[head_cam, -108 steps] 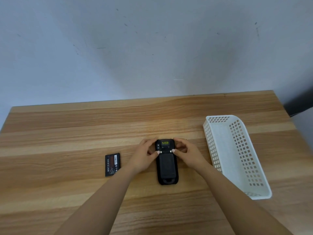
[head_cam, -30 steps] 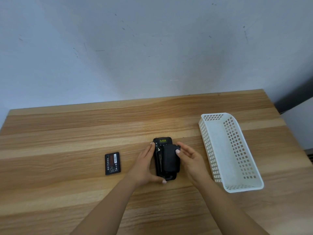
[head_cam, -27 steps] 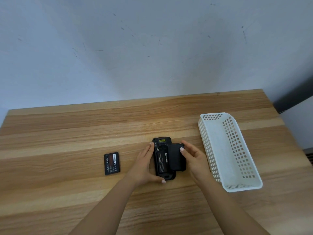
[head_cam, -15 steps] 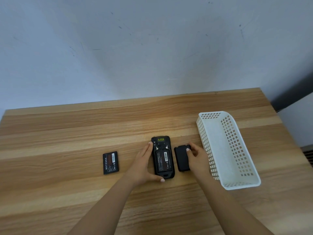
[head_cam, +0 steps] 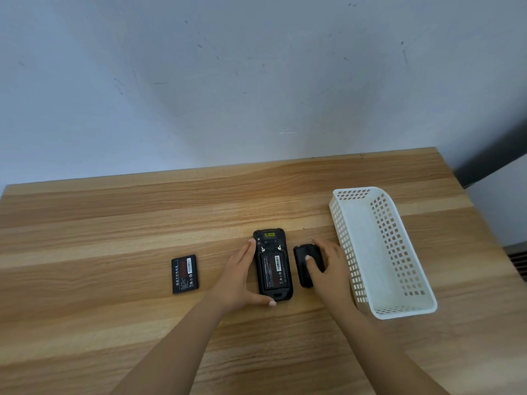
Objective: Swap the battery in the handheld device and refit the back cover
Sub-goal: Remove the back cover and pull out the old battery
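The black handheld device (head_cam: 273, 266) lies face down on the wooden table (head_cam: 114, 229) with its back open, and a battery (head_cam: 274, 271) sits in the bay. My left hand (head_cam: 241, 277) cups the device's left side and bottom corner. The black back cover (head_cam: 304, 263) lies flat on the table just right of the device. My right hand (head_cam: 328, 266) rests on it, thumb on top and fingers along its right edge. A second loose battery (head_cam: 184, 273) lies on the table to the left, apart from both hands.
A white perforated plastic basket (head_cam: 399, 269) stands at the right, close to my right hand. A pale wall rises behind the table's far edge. The table's right edge lies just beyond the basket.
The back cover came off the device. My right hand carried it to the right and set it down beside the device, exposing the battery. My left hand stayed on the device.
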### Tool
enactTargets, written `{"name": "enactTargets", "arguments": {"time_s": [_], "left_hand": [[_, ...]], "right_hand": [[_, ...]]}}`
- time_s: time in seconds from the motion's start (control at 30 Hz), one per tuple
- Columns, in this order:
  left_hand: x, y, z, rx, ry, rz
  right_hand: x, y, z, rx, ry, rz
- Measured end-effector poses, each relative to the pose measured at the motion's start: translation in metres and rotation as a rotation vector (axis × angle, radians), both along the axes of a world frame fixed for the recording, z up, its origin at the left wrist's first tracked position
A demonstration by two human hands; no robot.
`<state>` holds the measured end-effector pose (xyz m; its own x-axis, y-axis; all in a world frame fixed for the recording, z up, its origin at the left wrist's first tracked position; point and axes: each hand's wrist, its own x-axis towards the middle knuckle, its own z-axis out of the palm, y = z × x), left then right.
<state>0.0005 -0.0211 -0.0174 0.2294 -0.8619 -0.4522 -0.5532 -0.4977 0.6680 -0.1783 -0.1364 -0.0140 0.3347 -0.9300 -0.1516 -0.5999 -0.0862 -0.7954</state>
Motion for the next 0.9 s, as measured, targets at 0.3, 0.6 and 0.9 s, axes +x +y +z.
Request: {"name": "enactTargets", "arguments": {"time_s": [0.3,0.6,0.9], "left_hand": [[-0.001,0.002,-0.003,-0.042,-0.029,-0.003],[-0.001,0.002,-0.004,-0.049,-0.038,0.005],[-0.001,0.003,-0.003,-0.034,-0.041,0.009]], "right_hand": [[0.001,0.011,0.002,0.041,0.151,0.561],[0.007,0.006,0.001,0.003,0.174,0.570],[-0.007,-0.002,0.002,-0.041,0.203,0.567]]}}
